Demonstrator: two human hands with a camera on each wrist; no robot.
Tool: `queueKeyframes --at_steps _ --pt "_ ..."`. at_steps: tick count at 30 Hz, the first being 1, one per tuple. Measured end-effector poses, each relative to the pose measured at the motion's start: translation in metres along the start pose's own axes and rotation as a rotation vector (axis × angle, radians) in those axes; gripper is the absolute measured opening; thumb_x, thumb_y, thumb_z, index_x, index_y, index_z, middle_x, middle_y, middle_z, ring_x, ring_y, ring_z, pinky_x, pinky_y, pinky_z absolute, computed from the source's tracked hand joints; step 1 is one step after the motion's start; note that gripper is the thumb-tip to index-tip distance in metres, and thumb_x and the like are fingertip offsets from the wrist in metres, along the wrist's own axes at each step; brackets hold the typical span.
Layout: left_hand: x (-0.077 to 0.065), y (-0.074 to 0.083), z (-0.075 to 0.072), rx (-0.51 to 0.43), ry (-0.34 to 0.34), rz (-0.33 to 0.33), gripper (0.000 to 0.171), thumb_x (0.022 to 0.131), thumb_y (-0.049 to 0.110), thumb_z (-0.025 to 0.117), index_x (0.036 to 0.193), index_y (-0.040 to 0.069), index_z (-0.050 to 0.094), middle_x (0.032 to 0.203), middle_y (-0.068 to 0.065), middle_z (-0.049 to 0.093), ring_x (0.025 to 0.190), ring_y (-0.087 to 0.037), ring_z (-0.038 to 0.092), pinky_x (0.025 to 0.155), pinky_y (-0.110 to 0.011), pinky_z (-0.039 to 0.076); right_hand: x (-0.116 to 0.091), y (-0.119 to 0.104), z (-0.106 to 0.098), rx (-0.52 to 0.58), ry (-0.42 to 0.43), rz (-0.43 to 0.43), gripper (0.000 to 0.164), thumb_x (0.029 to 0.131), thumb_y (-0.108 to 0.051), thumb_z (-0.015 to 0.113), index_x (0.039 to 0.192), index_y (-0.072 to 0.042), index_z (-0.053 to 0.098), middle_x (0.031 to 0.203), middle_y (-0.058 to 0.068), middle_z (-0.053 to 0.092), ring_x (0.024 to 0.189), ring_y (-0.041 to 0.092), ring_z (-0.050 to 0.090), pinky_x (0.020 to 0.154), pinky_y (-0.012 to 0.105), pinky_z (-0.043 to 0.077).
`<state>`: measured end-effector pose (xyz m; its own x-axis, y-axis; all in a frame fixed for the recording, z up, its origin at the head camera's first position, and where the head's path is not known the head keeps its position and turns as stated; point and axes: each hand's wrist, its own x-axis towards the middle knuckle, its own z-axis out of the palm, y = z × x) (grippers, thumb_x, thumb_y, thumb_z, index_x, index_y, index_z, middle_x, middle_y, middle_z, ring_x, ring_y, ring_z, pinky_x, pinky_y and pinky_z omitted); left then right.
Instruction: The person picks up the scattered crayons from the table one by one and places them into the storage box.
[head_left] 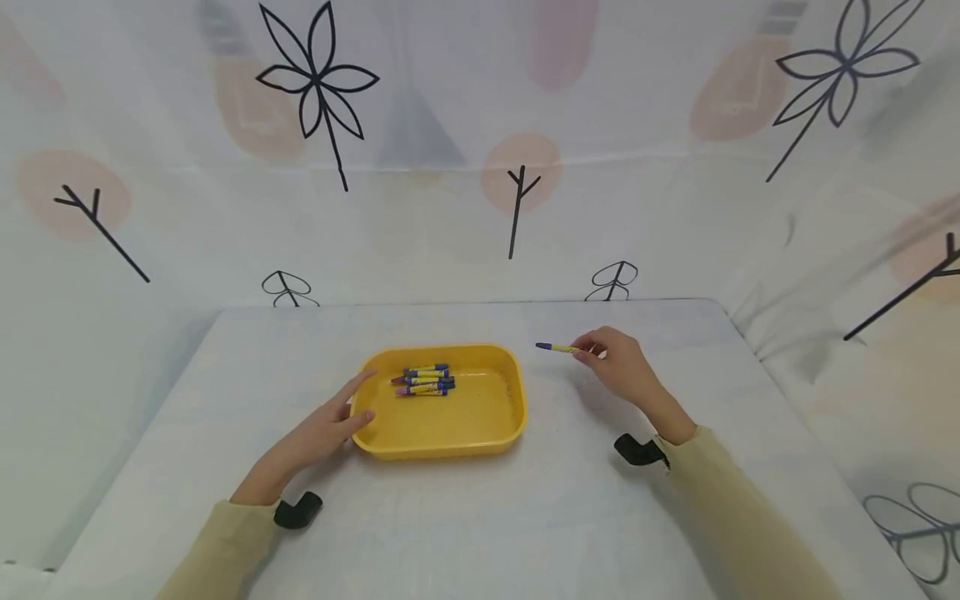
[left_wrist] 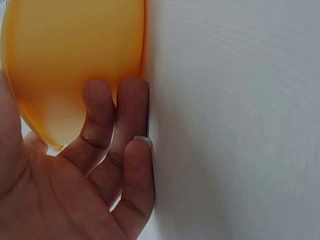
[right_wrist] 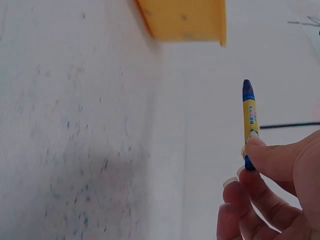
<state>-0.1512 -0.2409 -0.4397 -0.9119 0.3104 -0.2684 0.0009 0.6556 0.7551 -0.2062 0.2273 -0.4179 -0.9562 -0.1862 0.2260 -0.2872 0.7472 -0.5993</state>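
A yellow tray [head_left: 472, 421] sits on the table, with several crayons [head_left: 423, 389] grouped in its back left part. My left hand [head_left: 326, 425] holds the tray's left end, its thumb over the rim. In the left wrist view, curled fingers [left_wrist: 132, 105] rest against the outside of the tray wall [left_wrist: 75, 40]. To the right of the tray, my right hand [head_left: 618, 362] pinches a dark blue-tipped crayon [right_wrist: 250, 112] with a yellow wrapper between thumb and fingertips. That crayon is above the table, its tip pointing left, toward the tray's side.
A pale cloth covers the table [head_left: 465, 533]. Behind it hangs a white curtain [head_left: 450, 233] printed with leaves and twigs. Small coloured specks mark the surface in the right wrist view. A black wrist mount [head_left: 298, 510] shows at the left sleeve, another at the right.
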Motion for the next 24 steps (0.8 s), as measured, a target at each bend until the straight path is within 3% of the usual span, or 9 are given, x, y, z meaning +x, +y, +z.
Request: queueKeyframes --at_steps 4,7,15,24 --pt "0.001 0.001 0.000 -0.010 -0.006 -0.017 0.067 0.102 0.041 0.054 0.158 0.039 0.017 0.091 -0.011 0.053 0.074 -0.023 0.051 0.066 -0.037 0.041 0.001 -0.024 0.008 -0.001 -0.039 -0.038 0.010 0.093 -0.011 0.071 0.102 -0.008 0.074 0.093 0.004 0.064 0.086 0.023 0.059 0.069 0.035 0.049" --pt "0.001 0.002 0.000 -0.009 -0.001 -0.023 0.067 0.102 0.040 0.055 0.158 0.040 0.017 0.081 -0.009 0.049 0.070 -0.023 0.049 0.064 -0.036 0.040 0.002 -0.038 0.014 0.004 -0.073 -0.082 0.009 0.093 -0.011 0.072 0.101 -0.008 0.074 0.092 0.001 0.063 0.084 0.020 0.058 0.070 0.035 0.049" --pt "-0.001 0.002 -0.001 -0.004 0.006 -0.020 0.067 0.103 0.040 0.054 0.158 0.040 0.017 0.079 -0.008 0.047 0.068 -0.022 0.048 0.063 -0.036 0.039 0.012 -0.071 0.029 0.020 -0.137 -0.183 0.009 0.093 -0.011 0.071 0.101 -0.009 0.075 0.091 -0.002 0.062 0.081 0.016 0.056 0.069 0.032 0.050" --pt "-0.001 0.003 0.000 0.009 0.003 -0.028 0.068 0.102 0.042 0.055 0.158 0.039 0.017 0.088 -0.010 0.051 0.073 -0.023 0.050 0.065 -0.037 0.041 0.040 -0.102 0.045 0.000 -0.206 -0.255 0.014 0.094 -0.015 0.071 0.104 -0.008 0.078 0.092 -0.001 0.067 0.082 0.013 0.061 0.073 0.028 0.052"
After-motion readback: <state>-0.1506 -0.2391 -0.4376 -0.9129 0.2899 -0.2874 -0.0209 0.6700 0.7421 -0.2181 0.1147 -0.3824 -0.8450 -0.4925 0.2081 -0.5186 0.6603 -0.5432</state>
